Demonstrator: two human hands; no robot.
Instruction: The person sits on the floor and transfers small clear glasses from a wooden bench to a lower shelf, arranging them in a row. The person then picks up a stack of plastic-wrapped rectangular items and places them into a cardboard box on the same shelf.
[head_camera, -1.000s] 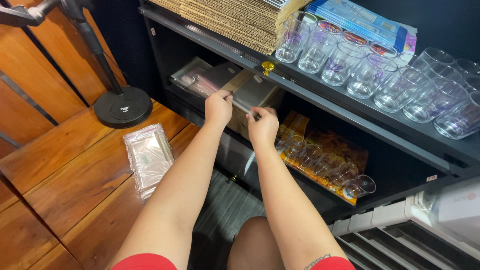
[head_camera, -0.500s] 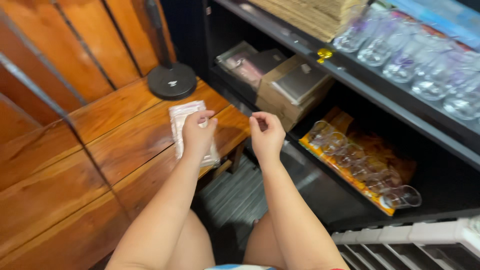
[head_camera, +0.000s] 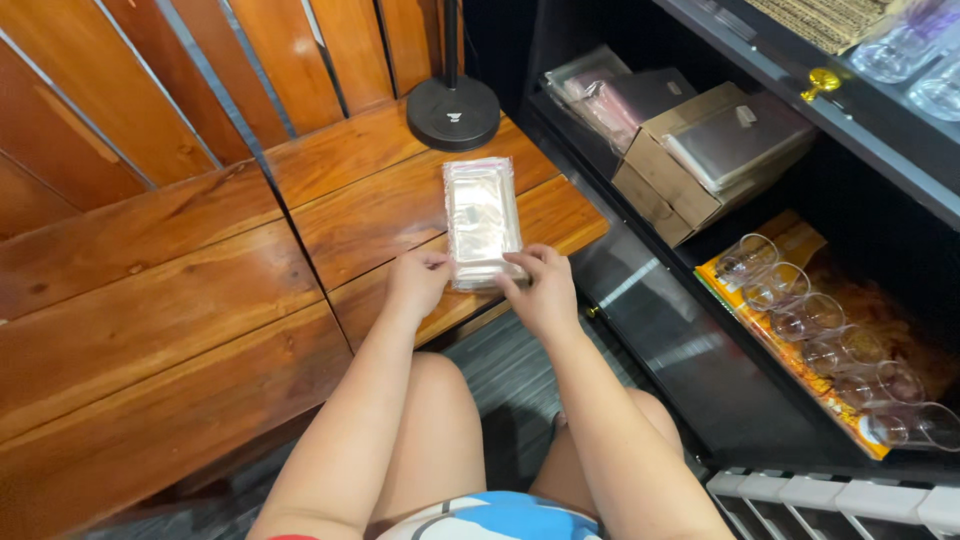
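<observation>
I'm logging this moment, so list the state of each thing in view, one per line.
Left hand: fingers on the near left corner of the packet.
Right hand: fingers on its near right corner.
Clear plastic packet: lying flat on the wooden bench.
Cardboard box: open, clear bags inside.
Glasses: lying in a row on the lower shelf.
Lamp base: standing on the bench.

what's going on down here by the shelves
A person sits facing a low wooden platform and has both hands on the near end of a stack of clear plastic bags lying flat on it. The left hand and the right hand each pinch a near corner. A round black stand base sits behind the stack. To the right, dark shelves hold a cardboard box and rows of drinking glasses.
</observation>
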